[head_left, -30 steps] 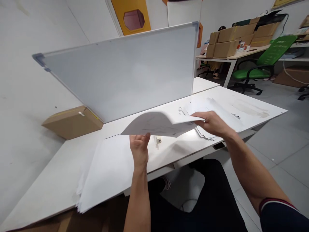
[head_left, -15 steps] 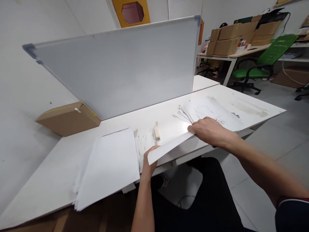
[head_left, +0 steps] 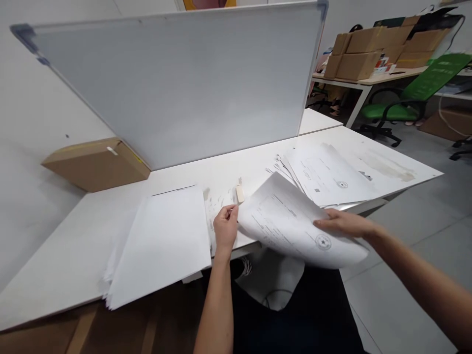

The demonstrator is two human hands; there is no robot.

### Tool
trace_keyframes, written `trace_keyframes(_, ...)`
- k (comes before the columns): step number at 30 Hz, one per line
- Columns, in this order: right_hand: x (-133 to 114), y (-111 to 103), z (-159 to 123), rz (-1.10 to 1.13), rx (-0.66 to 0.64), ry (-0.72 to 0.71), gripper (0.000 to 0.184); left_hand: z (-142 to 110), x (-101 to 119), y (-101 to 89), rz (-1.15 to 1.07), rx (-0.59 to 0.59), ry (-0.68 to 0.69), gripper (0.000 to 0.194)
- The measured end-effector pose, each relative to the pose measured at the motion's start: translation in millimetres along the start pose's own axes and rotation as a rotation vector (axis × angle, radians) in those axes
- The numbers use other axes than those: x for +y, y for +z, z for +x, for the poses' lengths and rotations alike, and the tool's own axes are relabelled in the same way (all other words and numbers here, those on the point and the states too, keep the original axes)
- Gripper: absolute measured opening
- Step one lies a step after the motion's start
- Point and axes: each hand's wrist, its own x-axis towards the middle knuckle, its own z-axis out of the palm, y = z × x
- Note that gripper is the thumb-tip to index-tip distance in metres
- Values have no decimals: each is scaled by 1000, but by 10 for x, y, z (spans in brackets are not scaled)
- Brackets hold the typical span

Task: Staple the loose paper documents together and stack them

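I hold a printed sheet (head_left: pixel 291 221) with a round stamp face up, sagging over the desk's front edge. My left hand (head_left: pixel 225 228) pinches its left corner. My right hand (head_left: pixel 342 225) lies on its right side, fingers stretched along the paper and gripping its edge. A stack of blank white sheets (head_left: pixel 162 241) lies on the desk left of my left hand. A fanned pile of printed, stamped sheets (head_left: pixel 324 172) lies behind my right hand. A small cream eraser-like block (head_left: pixel 240 193) sits between the two piles.
A large whiteboard (head_left: pixel 177 83) stands upright along the back of the white desk (head_left: pixel 55 275). A cardboard box (head_left: pixel 94 162) lies at the left. Behind right, another table holds several cardboard boxes (head_left: pixel 368 49), with a green office chair (head_left: pixel 416 93) beside it.
The sheet was raised and curled over the desk, then turned over. It is now face up with print and stamp showing, lower and nearer me. My view tilted down.
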Motion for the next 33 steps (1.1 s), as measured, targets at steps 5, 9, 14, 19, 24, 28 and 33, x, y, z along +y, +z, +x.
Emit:
trace_keyframes(5, 430, 418, 48, 496, -62, 140, 42, 90, -248, 40, 165, 64, 34, 26)
trace_keyframes(9, 412, 500, 22, 601, -72, 187, 40, 124, -318, 61, 231, 75, 108, 27)
trace_keyframes(14, 424, 496, 48, 675, -39, 202, 39, 122, -332, 77, 274, 54, 169, 29)
trace_keyframes(19, 463, 518, 80, 690, -18, 232, 33, 112, -292, 66, 287, 20, 198, 32)
trace_keyframes(24, 450, 545, 124, 704, 5, 219, 33, 113, -231, 75, 364, -79, 263, 41)
trace_keyframes(28, 498, 553, 158, 705, -5, 208, 35, 110, -231, 89, 442, -135, 299, 44)
trace_keyframes(33, 562, 575, 191, 707, -3, 199, 38, 104, -263, 96, 490, -142, 302, 50)
